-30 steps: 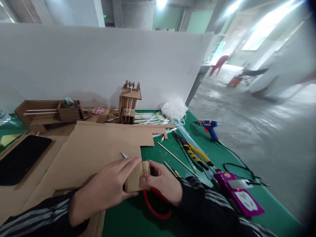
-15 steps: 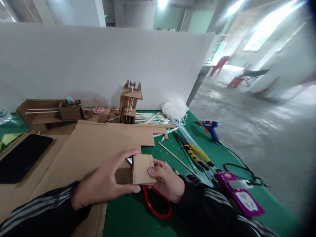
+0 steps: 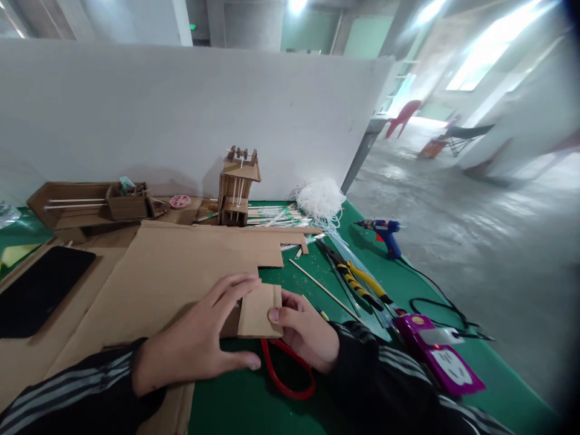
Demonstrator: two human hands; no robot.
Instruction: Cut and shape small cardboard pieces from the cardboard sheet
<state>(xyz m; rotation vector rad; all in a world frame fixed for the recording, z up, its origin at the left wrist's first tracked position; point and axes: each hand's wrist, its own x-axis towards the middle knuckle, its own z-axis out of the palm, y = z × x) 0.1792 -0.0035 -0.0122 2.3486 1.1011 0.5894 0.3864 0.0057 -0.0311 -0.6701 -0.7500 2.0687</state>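
Observation:
A small square cardboard piece [image 3: 259, 313] is pinched at its right edge by my right hand [image 3: 304, 329], thumb on top. My left hand [image 3: 199, 332] is beside its left side, thumb and fingers spread apart, fingertips near the top left corner; whether they touch it is hard to tell. Below the piece lie scissors with a red handle [image 3: 290, 386]; their blades are mostly hidden. A large cardboard sheet [image 3: 181, 260] lies under and behind my left hand.
Pliers [image 3: 357, 281], a blue glue gun [image 3: 385, 234] and a purple power strip [image 3: 441, 353] lie to the right. Behind are a cardboard tower [image 3: 238, 187], white string [image 3: 321, 202] and a cardboard box structure [image 3: 81, 205]. A black phone-like slab [image 3: 45, 290] is at left.
My left hand has opened wider, its thumb moving down away from the cardboard piece. The piece has tilted slightly, its dark left edge no longer showing.

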